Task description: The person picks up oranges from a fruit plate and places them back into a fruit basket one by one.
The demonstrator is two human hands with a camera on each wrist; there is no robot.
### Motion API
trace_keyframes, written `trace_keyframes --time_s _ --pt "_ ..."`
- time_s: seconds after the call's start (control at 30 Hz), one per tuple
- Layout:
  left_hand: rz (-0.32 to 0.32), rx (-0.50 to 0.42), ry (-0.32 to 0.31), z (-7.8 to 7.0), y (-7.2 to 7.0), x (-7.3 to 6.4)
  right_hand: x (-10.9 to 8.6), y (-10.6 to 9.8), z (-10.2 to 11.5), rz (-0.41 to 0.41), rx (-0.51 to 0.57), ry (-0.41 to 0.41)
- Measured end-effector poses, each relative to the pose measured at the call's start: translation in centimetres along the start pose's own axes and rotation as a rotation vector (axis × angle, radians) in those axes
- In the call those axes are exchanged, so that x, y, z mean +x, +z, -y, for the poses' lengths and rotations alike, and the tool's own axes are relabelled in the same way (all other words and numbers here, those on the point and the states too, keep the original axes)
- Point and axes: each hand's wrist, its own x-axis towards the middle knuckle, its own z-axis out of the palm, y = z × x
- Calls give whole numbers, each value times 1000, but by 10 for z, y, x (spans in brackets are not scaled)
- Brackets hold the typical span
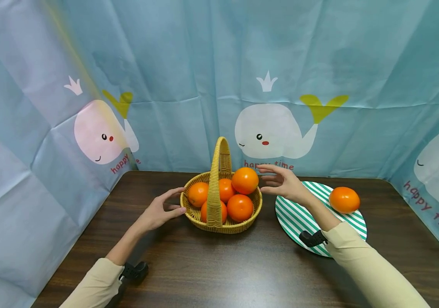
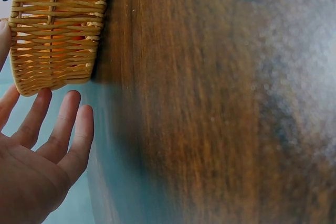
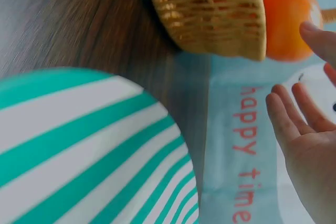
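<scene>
A yellow wicker basket (image 1: pixel 227 229) with a tall arched handle stands on the table and holds several oranges (image 1: pixel 240 208). One orange (image 1: pixel 245 180) sits highest, at the basket's right rim. My left hand (image 1: pixel 159 213) is at the basket's left end, thumb and fingers spread and fingertips at the rim; the left wrist view shows its fingers (image 2: pixel 68 111) extended beside the wicker. To the right of the basket, my right hand (image 1: pixel 286 185) is held with fingers apart, close to the highest orange. Nothing lies in its palm (image 3: pixel 315 156).
A round placemat with green and white stripes (image 1: pixel 294 218) lies on the right of the dark wooden table (image 1: pixel 219 265), partly under my right forearm. Another orange (image 1: pixel 344 199) rests on it. A blue curtain (image 1: pixel 188 85) with whale prints hangs behind and beside the table.
</scene>
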Motion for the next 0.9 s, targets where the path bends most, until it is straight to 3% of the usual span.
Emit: trace_keyframes --time_s 0.33,0.53,0.9 --pt "-3 -9 -12 1 1 -1 -37 -24 -3 -71 -112 54" --pt "-10 -13 -12 2 0 -1 -54 -35 -7 -95 -111 73" --pt "0 -18 0 2 1 0 -80 -58 4 -132 -204 53"
